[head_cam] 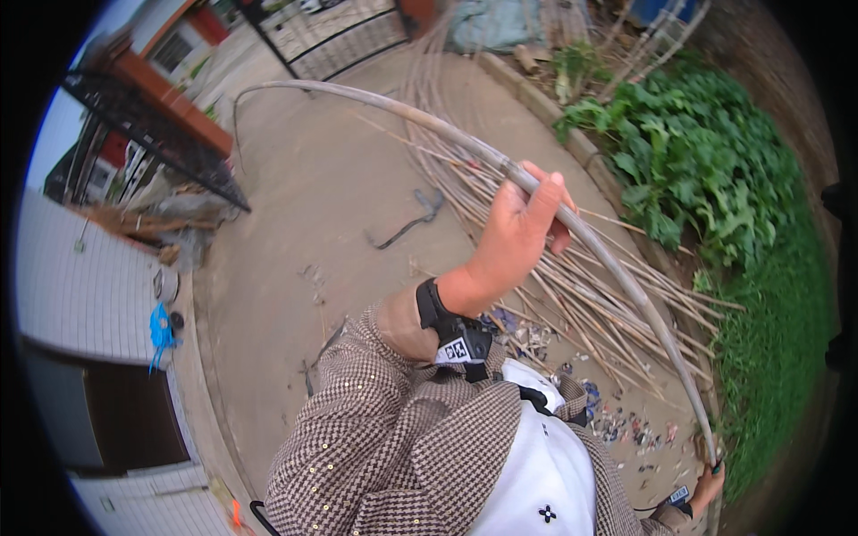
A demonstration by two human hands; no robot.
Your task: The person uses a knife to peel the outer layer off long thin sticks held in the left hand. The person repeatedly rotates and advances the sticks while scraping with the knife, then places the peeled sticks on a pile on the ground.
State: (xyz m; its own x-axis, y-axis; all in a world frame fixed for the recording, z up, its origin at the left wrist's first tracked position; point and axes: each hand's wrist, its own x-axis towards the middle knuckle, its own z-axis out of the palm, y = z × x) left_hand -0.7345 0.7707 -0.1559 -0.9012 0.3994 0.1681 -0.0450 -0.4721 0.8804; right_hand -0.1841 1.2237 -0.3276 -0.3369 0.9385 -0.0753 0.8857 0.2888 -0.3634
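Observation:
A long, greyish bamboo pole crosses the view, its curve perhaps partly from the lens. My left hand grips it around the middle, with the thumb along the top and the fingers wrapped beneath. Down at the lower right, my right hand closes at the pole's near end; a small dark, greenish object shows there, too small to identify. Under the pole, a loose heap of thin bamboo canes lies on the concrete ground. Both wrists wear strapped devices.
Scraps of litter lie beside the canes. A concrete curb borders leafy green plants and grass on the right. A dark strip lies on the concrete floor. Metal gates stand at the far end; a tiled wall runs along the left.

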